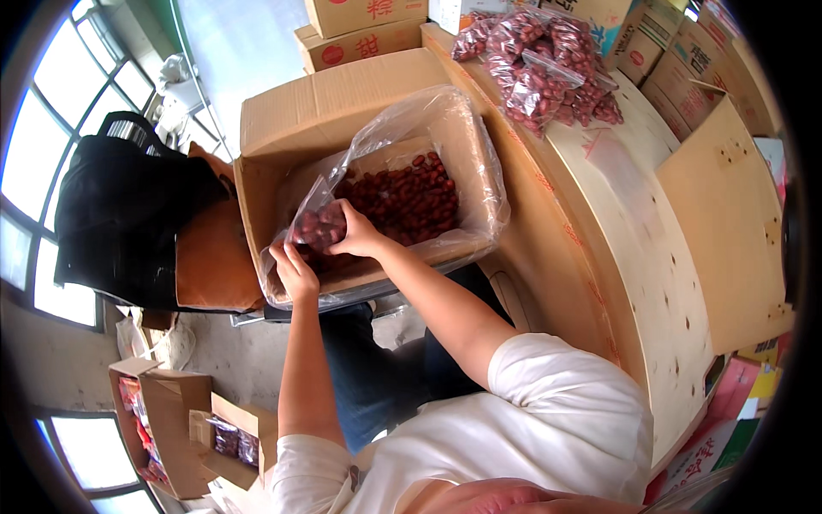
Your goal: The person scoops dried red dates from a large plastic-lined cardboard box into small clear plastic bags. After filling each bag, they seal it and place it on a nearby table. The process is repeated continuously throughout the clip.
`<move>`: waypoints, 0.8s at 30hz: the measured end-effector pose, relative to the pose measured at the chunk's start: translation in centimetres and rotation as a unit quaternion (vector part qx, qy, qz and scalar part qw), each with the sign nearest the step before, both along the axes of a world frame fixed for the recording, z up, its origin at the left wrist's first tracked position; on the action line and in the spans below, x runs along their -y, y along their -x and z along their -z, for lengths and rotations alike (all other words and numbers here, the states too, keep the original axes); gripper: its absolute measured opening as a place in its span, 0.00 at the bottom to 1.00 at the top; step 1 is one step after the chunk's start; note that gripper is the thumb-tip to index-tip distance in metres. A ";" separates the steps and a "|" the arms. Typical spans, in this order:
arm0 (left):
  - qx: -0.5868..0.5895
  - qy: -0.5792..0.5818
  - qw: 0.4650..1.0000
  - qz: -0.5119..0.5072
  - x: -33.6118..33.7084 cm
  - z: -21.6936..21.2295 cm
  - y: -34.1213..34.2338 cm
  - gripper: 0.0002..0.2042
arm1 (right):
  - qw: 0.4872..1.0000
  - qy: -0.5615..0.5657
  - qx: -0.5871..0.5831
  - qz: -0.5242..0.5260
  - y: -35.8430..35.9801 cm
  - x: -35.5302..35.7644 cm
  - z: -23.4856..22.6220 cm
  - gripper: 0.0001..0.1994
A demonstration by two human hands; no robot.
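Between my two hands is a clear plastic bag [318,226] partly filled with dark red dates. My right hand [358,231] grips it from the right side. My left hand [294,272] closes on its lower left edge. Both hands are over the near left part of an open cardboard box [291,94] lined with clear plastic film [488,163]. Loose red dates [407,197] lie in the box, just beyond my right hand. Some of the dates near the box's front are hidden by my hands and the bag.
Filled date bags [544,60] are piled on the wooden table [659,283] at the far right, with a flat clear bag [625,176] nearer. A black bag [137,206] sits left of the box. Cartons [368,47] stand behind; an open carton [231,441] with packets is at lower left.
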State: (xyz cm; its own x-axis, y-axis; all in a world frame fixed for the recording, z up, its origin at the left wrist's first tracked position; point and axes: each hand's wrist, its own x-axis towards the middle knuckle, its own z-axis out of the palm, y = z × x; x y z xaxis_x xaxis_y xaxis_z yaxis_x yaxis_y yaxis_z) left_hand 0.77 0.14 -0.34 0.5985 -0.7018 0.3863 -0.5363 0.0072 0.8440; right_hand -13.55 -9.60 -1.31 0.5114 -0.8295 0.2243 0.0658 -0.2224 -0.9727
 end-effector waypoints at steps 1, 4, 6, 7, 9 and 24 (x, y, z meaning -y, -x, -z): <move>-0.037 -0.016 0.999 0.018 -0.2 -1.2 1.1 0.20 | 0.998 -0.012 0.038 0.038 0.1 0.4 0.2 0.41; -0.025 -0.113 0.992 0.049 -0.2 -1.2 0.5 0.20 | 0.968 -0.118 0.219 0.042 0.5 0.9 -1.4 0.40; 0.117 -0.218 0.969 0.018 0.3 -0.3 -0.2 0.20 | 0.965 -0.062 0.239 0.082 1.6 1.6 -3.5 0.40; 0.164 -0.270 0.949 0.016 0.5 -0.1 -0.1 0.19 | 0.963 -0.037 0.246 0.105 2.5 2.0 -4.4 0.40; 0.154 -0.264 0.952 0.022 0.4 0.2 -0.2 0.16 | 0.922 -0.037 0.381 0.056 4.9 1.5 -9.0 0.42; 0.169 -0.211 0.962 0.046 0.9 0.1 -0.1 0.07 | 0.628 0.328 0.380 0.595 41.0 12.5 -29.1 0.42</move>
State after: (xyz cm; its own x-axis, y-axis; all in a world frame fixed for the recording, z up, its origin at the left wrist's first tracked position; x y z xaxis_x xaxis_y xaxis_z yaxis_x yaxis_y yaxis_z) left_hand 0.85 -0.72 -0.42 0.4166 -0.8827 0.2175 -0.7945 -0.2372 0.5590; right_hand -54.55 -22.10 27.77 -0.8441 -0.1242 0.5216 -0.1378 -0.8899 -0.4349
